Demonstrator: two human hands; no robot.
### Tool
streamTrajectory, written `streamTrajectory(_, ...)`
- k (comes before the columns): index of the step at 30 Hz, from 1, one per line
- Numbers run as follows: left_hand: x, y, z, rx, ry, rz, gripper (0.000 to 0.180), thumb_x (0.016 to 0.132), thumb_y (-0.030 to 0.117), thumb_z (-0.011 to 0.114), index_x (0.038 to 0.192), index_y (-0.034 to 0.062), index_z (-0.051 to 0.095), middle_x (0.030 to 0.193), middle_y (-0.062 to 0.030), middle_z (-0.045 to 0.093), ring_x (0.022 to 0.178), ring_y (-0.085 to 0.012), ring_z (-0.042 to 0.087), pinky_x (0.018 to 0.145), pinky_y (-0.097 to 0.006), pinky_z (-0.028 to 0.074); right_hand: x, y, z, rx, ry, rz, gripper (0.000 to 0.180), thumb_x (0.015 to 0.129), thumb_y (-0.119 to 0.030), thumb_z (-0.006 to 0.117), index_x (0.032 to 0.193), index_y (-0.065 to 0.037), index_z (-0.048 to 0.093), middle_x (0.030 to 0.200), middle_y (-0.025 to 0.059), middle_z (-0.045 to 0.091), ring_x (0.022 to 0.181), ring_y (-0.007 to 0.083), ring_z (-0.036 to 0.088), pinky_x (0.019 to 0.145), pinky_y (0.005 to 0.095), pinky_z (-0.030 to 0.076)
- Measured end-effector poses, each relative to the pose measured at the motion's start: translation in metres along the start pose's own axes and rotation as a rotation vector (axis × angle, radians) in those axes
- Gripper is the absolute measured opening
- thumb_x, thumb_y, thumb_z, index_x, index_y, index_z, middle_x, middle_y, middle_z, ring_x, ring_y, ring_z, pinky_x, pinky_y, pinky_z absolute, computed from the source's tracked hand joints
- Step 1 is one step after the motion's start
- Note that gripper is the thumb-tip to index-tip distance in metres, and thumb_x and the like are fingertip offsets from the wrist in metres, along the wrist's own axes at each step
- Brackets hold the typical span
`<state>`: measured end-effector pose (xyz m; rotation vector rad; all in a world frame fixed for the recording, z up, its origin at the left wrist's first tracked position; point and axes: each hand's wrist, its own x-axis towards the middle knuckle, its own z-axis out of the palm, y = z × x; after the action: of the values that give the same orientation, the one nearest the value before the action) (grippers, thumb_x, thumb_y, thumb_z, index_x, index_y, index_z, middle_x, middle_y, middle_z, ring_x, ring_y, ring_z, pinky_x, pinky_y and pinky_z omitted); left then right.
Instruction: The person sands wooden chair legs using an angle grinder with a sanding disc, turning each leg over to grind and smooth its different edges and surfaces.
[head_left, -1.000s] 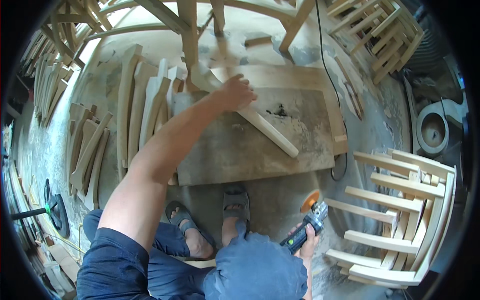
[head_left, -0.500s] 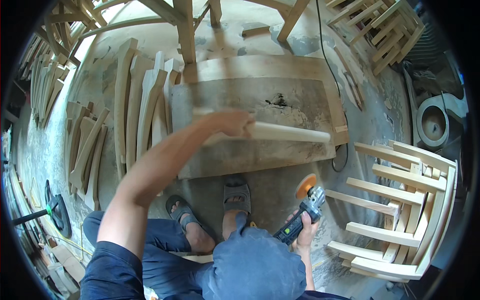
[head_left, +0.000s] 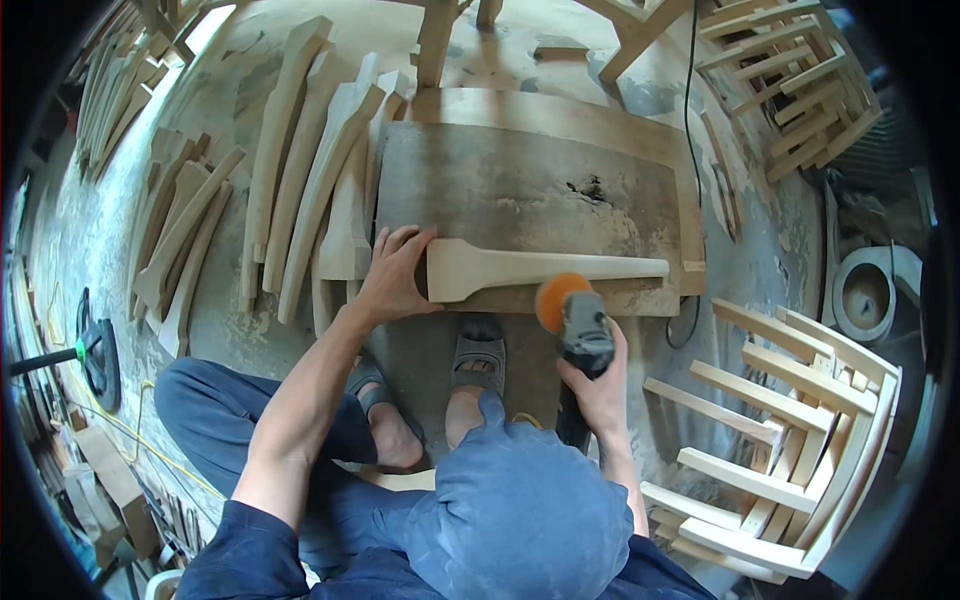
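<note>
Wood piece (head_left: 520, 267) in front of you: it lies flat along the near edge of the board (head_left: 480, 180), wide end to your left, thin end to your right. Your left hand (head_left: 395, 275) is wrapped round the wide end, thumb on the near side, fingers on the far side. Your right hand (head_left: 600, 385) has a firm grip on the sanding tool (head_left: 587, 335), and its orange disc (head_left: 562, 300) is right at the near side of the wood. I can't tell if the two touch.

The wood already has its long shape, and its top looks pale and smooth. My guess is that you are partway through, with the near side to rub. I can't see the underside. More wood pieces (head_left: 325, 180) wait in a row to the left, but I can't tell which are finished.

Past the wood, the board is bare, apart from a dark rough hole (head_left: 590, 187), so you have good room there. Left is tight: the row comes close to your left hand. The thin end nearly meets the board's right edge. Your sandal (head_left: 482, 355) is just below the near edge, and a slatted frame (head_left: 760, 396) stands right of the tool.
</note>
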<state>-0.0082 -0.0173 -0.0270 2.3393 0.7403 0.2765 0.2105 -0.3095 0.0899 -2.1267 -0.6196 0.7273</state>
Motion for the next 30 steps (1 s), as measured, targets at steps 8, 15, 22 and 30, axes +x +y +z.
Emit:
streamTrajectory(8,-0.017,-0.011,0.011,0.144,0.124,0.0,0.123,0.053,0.048,0.101,0.159,0.0135,0.049,0.168,-0.0147,0.043,0.161,-0.0372,0.025,0.133,-0.057,0.016,0.045,-0.065,0.051,-0.108,-0.346,0.005,0.097,0.083,-0.028,0.087,0.162,-0.008,0.033,0.136,0.0278,0.068,0.13,0.0411,0.067,0.11,0.0441,0.05)
streamTrajectory(15,-0.017,-0.017,0.011,0.085,0.107,-0.01,0.116,0.054,0.05,0.1,0.155,0.0149,0.057,0.168,-0.0046,0.047,0.162,-0.0353,0.025,0.133,-0.058,0.016,0.057,-0.087,0.09,-0.17,-0.498,-0.033,0.097,0.084,-0.03,0.087,0.16,-0.005,0.033,0.139,0.0283,0.065,0.133,0.0401,0.064,0.112,0.0453,0.048)
streamTrajectory(22,-0.017,-0.019,0.011,0.063,0.09,-0.013,0.116,0.052,0.048,0.101,0.154,0.0157,0.058,0.165,-0.0033,0.05,0.161,-0.0354,0.027,0.132,-0.058,0.018,0.052,-0.072,0.072,-0.224,-0.351,-0.063,0.094,0.084,-0.032,0.085,0.158,-0.007,0.033,0.13,0.0288,0.071,0.125,0.046,0.069,0.105,0.0498,0.053)
streamTrajectory(30,-0.018,-0.017,0.012,0.078,0.139,0.014,0.116,0.05,0.047,0.101,0.153,0.017,0.058,0.164,-0.0032,0.051,0.161,-0.0361,0.027,0.132,-0.059,0.019,0.062,-0.075,0.096,-0.218,-0.404,-0.04,0.098,0.083,-0.035,0.086,0.158,-0.002,0.032,0.137,0.0299,0.066,0.131,0.0417,0.065,0.111,0.0439,0.049)
